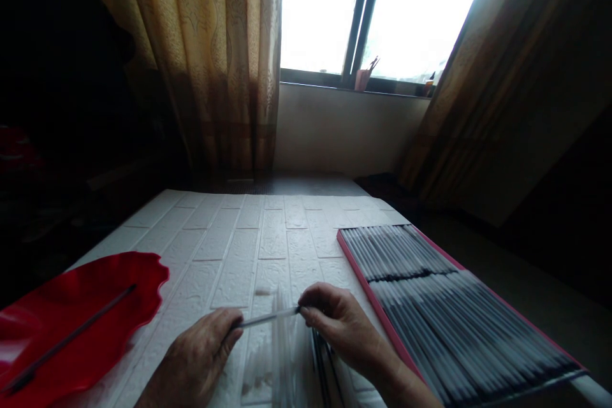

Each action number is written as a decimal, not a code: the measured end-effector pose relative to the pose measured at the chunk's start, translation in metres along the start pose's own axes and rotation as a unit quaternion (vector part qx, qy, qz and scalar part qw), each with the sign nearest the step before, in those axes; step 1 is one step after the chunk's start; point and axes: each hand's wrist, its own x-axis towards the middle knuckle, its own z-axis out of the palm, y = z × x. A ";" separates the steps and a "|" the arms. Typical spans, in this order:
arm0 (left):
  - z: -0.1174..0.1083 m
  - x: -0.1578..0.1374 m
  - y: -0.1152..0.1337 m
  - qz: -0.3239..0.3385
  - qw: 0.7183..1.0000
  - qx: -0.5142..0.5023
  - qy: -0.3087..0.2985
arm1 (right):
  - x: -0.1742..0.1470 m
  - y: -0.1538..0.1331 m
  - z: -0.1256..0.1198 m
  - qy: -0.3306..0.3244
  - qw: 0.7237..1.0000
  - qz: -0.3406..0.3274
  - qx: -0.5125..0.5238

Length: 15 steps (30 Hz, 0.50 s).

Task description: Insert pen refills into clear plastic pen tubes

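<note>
A thin pen with a clear barrel is stretched level between my two hands. My left hand pinches its left end. At the dark right end, my right hand has its thumb and fingertips closed on the pen. Below the held pen, several clear tubes lie on the white table, blurred. Dark slim rods lie beside them, partly hidden under my right hand.
On the right, a pink-edged tray holds two rows of pens. A scalloped red dish at left has one dark pen in it. Behind the brick-patterned table are curtains and a window with a pink cup on its sill.
</note>
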 end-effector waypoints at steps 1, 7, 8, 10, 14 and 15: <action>0.001 -0.001 -0.001 -0.001 1.000 -0.001 -0.002 | 0.000 -0.001 0.000 0.000 1.000 0.000 -0.001; 0.004 -0.005 -0.005 -0.029 0.999 -0.016 -0.016 | -0.001 0.000 0.000 -0.002 1.000 -0.009 0.001; 0.005 -0.006 -0.005 -0.030 0.999 -0.016 -0.017 | -0.001 0.000 0.000 -0.005 1.000 -0.001 0.005; 0.005 -0.006 -0.005 -0.025 0.999 -0.013 -0.016 | -0.001 0.000 -0.001 -0.016 0.999 0.029 0.008; 0.003 -0.004 -0.002 -0.012 1.000 -0.004 -0.014 | -0.001 0.000 0.000 -0.030 0.997 0.071 -0.011; 0.003 -0.004 -0.002 -0.010 1.000 -0.003 -0.013 | -0.001 0.000 0.000 -0.031 0.997 0.071 -0.011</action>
